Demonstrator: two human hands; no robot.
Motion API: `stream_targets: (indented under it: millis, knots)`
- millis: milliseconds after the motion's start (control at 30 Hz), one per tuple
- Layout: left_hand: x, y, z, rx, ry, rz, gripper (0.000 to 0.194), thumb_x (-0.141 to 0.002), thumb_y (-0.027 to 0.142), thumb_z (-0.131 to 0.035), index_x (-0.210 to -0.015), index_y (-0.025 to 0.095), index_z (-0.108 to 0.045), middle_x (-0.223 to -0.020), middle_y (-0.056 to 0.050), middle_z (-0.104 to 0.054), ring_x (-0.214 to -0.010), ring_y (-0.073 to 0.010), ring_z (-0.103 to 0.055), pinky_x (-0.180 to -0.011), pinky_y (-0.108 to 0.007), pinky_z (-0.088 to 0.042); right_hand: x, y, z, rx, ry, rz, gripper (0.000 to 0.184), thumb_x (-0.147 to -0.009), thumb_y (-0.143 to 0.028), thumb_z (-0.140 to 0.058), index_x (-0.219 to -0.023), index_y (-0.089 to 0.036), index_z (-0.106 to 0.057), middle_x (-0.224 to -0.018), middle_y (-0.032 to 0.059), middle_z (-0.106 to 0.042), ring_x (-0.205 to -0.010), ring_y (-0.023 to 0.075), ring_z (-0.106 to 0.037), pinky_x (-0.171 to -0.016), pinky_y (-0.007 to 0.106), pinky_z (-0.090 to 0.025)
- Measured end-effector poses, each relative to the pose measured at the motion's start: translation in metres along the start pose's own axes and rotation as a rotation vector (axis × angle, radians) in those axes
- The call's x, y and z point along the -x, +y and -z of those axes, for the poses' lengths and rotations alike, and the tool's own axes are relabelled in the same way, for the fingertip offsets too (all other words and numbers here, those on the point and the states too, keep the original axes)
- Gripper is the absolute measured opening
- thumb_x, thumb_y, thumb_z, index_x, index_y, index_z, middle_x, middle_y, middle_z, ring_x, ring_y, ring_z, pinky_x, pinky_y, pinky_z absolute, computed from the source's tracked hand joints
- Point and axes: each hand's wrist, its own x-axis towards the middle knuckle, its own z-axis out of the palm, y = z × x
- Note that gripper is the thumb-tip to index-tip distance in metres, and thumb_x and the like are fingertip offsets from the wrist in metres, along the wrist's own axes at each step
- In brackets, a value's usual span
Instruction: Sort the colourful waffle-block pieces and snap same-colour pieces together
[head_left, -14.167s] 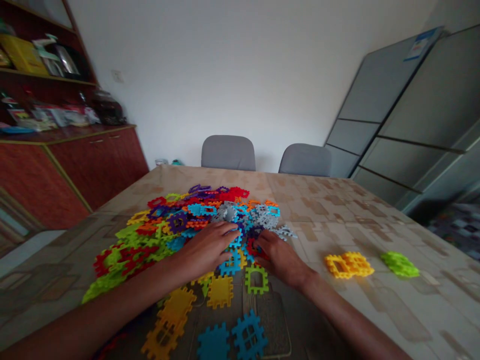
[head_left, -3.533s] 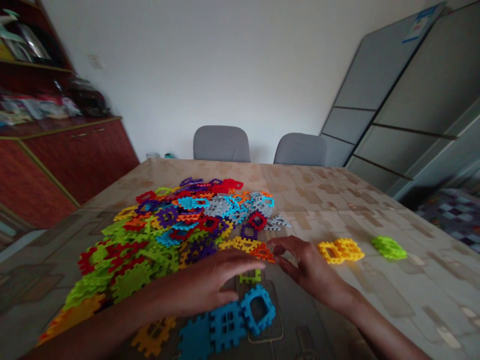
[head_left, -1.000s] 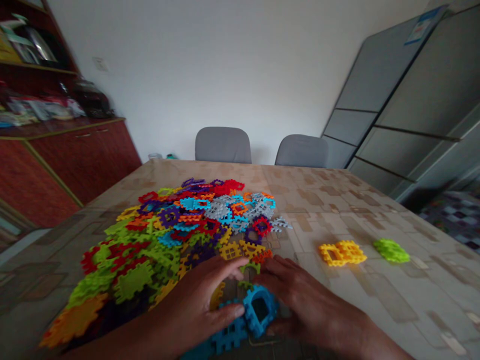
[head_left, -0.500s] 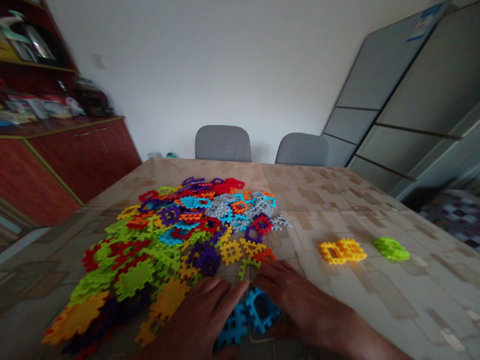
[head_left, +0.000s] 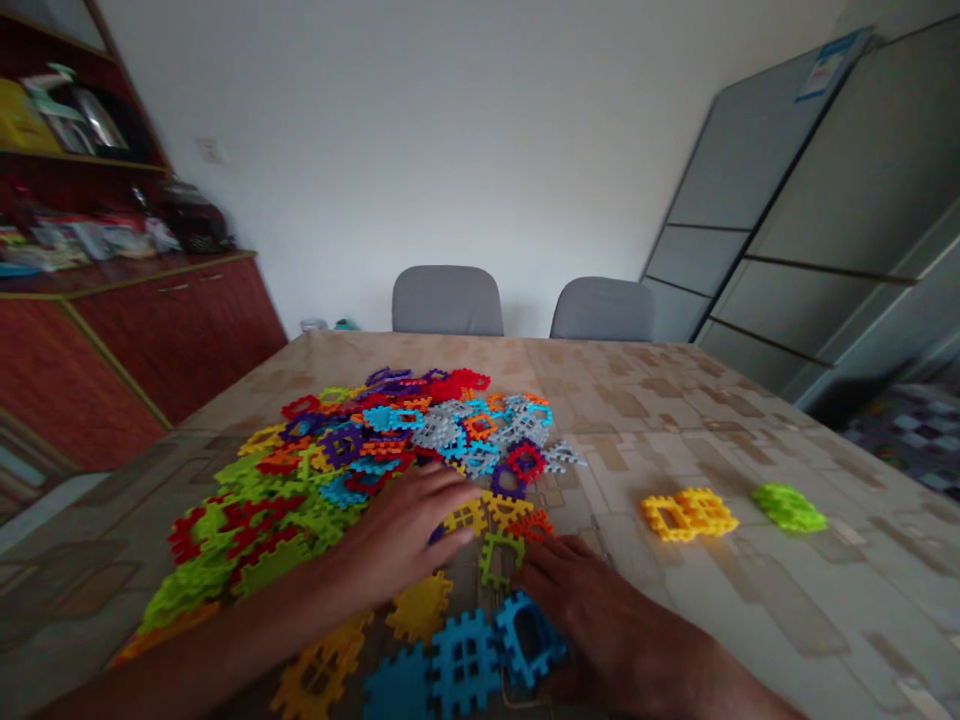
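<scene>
Heap of toothed plastic plates in many colours, lying on a patterned table. Left hand: over the heap's near right edge, fingers extended, thumb spread well apart from them; contact with the plates below cannot be told. Right hand: palm down, right of the heap's near end, fingers close together beside a blue arched frame; whether they grip it cannot be told. Blue window plate and plain blue plate: in a row with that frame, on the heap's near side. Green frame: at the heap's near right edge. Yellow stack and, farther out, lime stack: well right of the heap. Grey chairs: beyond the heap.
</scene>
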Motion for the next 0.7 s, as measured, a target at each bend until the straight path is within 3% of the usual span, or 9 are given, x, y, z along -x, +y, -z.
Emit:
stream_targets:
  millis: [100,233,400,700]
  knots:
    - [-0.04,-0.036,-0.001,-0.065,-0.013,-0.019,0.039,-0.092,0.014,-0.059,-0.13,0.022,-0.063,-0.136,-0.008,-0.066,-0.127,-0.0257,-0.057,-0.111,-0.04,-0.04,-0.002,-0.005,0.002,0.023,-0.013,-0.019,0.082,-0.064,-0.025,-0.087,-0.138,-0.014,-0.055,-0.143,0.0185,-0.056,-0.13,0.0359,-0.049,-0.113,0.045,-0.032]
    - [-0.072,-0.066,-0.004,-0.16,-0.058,0.013,0.06,-0.083,0.016,-0.07,-0.141,0.022,-0.055,-0.145,-0.012,-0.059,-0.132,-0.031,-0.054,-0.114,-0.046,-0.035,-0.001,-0.007,0.007,0.022,-0.04,-0.042,0.079,-0.064,-0.023,-0.084,-0.137,-0.013,-0.056,-0.14,0.0186,-0.058,-0.13,0.0364,-0.05,-0.112,0.045,-0.034]
    - [-0.082,-0.072,0.001,-0.243,-0.126,0.028,0.062,-0.078,0.019,-0.076,-0.137,0.021,-0.059,-0.137,-0.015,-0.064,-0.127,-0.0339,-0.059,-0.113,-0.047,-0.034,0.009,0.004,0.008,-0.008,-0.014,-0.069,0.065,-0.073,-0.035,-0.079,-0.133,-0.018,-0.059,-0.14,0.0162,-0.058,-0.127,0.0348,-0.052,-0.109,0.046,-0.036]
    - [-0.091,-0.075,0.004,-0.252,-0.171,-0.045,0.072,-0.077,0.031,-0.081,-0.143,0.028,-0.052,-0.134,-0.011,-0.067,-0.127,-0.0329,-0.059,-0.111,-0.044,-0.034,0.008,0.004,0.008,0.0,-0.038,-0.082,0.07,-0.071,-0.036,-0.083,-0.134,-0.017,-0.059,-0.142,0.0171,-0.056,-0.128,0.0355,-0.05,-0.109,0.049,-0.034]
